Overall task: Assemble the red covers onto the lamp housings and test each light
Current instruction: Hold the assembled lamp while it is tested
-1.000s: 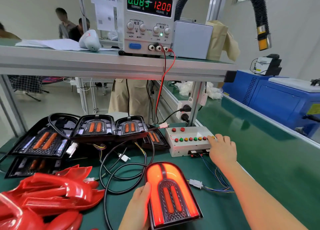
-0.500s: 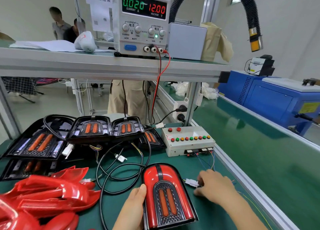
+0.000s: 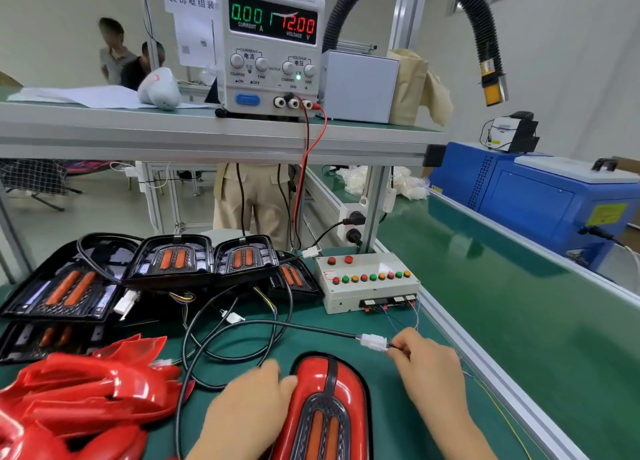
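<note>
An assembled lamp [image 3: 329, 407] with its red cover on lies unlit at the near edge of the bench. My left hand [image 3: 249, 411] rests against its left side, thumb on the red cover. To the lamp's right, my right hand [image 3: 429, 373] pinches the thin wires just behind a white connector [image 3: 374, 342]. This connector joins the lamp's black cable and is held a little above the mat. Loose red covers [image 3: 79, 397] are piled at the near left. Several open black lamp housings [image 3: 173, 262] lie behind them.
A white test box [image 3: 367, 283] with coloured buttons stands behind my right hand. The power supply [image 3: 273, 44] on the upper shelf reads 0.00 A and 12.00 V. Black cables [image 3: 242, 328] loop across the mat. A green conveyor belt [image 3: 519, 304] runs along the right.
The lamp was lit while my right hand pressed the test box; it has gone dark. My right hand has come down to the connector and lifted it. The current reading fell to zero.
</note>
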